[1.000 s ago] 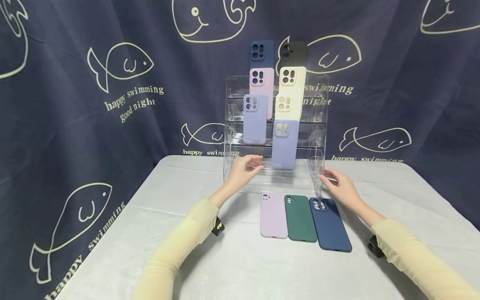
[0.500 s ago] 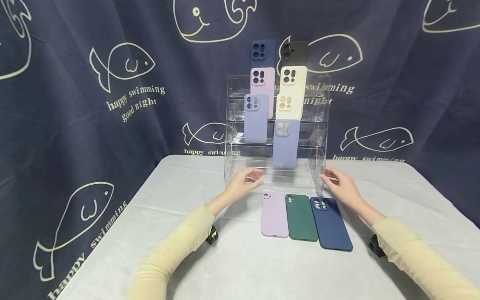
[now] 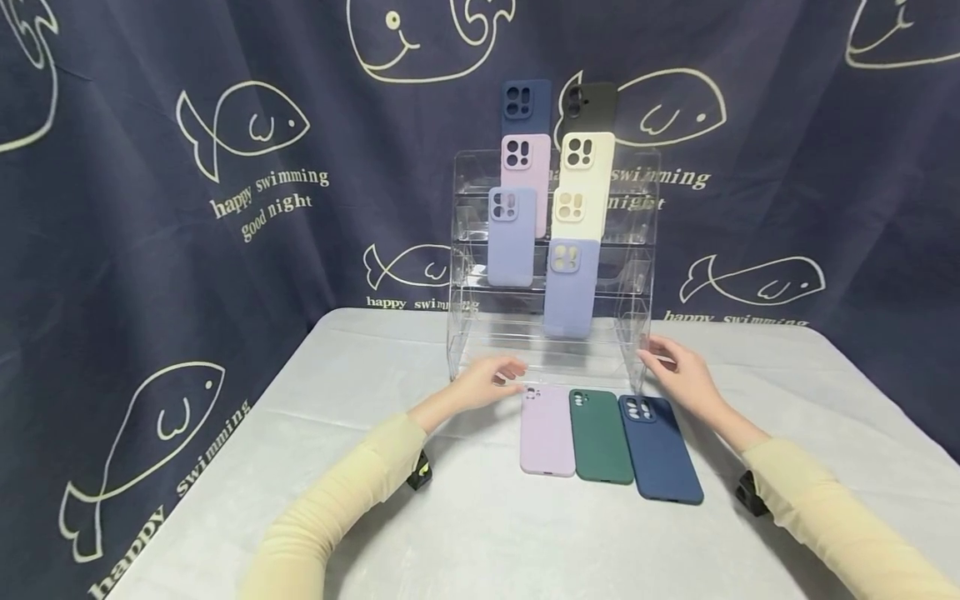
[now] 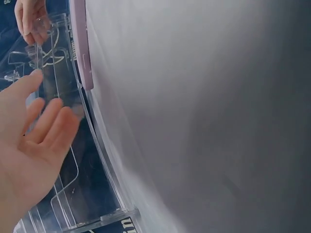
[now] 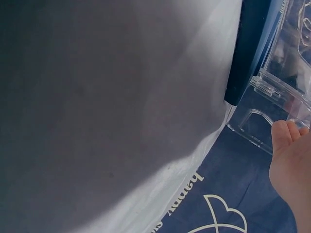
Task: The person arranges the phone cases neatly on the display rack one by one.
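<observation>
Phone cases stand on a clear tiered display stand (image 3: 480, 333). My left hand (image 3: 489, 382) is at the top left corner of a lilac phone case (image 3: 547, 433) lying on the table. Its fingers are loosely bent, and the left wrist view shows nothing between them. To the right of the lilac case lie a green phone case (image 3: 602, 437) and a navy phone case (image 3: 662, 450). My right hand (image 3: 686, 379) holds the stand's right side panel between thumb and fingers. In the right wrist view, the fingertips of that hand overlap the clear panel.
Upright on the stand are two columns of cases, among them a periwinkle case (image 3: 512, 242) on the left and another periwinkle case (image 3: 570, 292) low on the right. A light cloth covers the table (image 3: 480, 533). Behind hangs a dark blue fish-patterned curtain (image 3: 300, 192).
My left hand has come down and toward me from the stand's lower tier to the top of the lilac case. The right hand has stayed at the stand's side.
</observation>
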### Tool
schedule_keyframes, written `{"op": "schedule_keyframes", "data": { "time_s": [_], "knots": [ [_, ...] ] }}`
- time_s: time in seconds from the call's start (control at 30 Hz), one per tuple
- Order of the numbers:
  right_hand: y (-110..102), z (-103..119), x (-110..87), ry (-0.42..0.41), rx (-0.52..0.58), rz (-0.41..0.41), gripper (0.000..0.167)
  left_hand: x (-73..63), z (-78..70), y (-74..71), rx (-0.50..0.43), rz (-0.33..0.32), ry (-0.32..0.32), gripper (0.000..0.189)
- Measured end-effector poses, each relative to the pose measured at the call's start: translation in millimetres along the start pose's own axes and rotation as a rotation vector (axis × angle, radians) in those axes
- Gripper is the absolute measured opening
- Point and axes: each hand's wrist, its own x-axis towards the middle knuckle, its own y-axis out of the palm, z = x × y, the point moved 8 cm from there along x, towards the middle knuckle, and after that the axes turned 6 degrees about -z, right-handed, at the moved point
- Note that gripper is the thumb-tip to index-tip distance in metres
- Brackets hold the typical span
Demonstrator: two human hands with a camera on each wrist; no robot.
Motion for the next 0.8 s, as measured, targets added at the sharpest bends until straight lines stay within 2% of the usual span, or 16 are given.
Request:
{"op": "schedule_keyframes", "data": {
  "time_s": [0.17,0.3,0.63,0.8],
  "knots": [
    [-0.8,3.0,0.2,-0.002,0.003,0.008,0.042,-2.9,-1.6,11.3,0.038,0.102,-0.03,0.043],
    [-0.9,1.8,0.1,0.007,-0.002,0.013,0.042,-5.1,-4.3,16.8,0.082,0.147,-0.019,0.041],
    [-0.6,-0.5,0.7,0.011,-0.013,0.017,0.042,-5.8,-4.7,22.0,0.107,0.171,0.004,0.031],
    [-1.6,0.5,0.0,0.008,-0.011,0.012,0.042,-6.2,-4.6,23.4,0.083,0.186,0.019,0.028]
  ]
}}
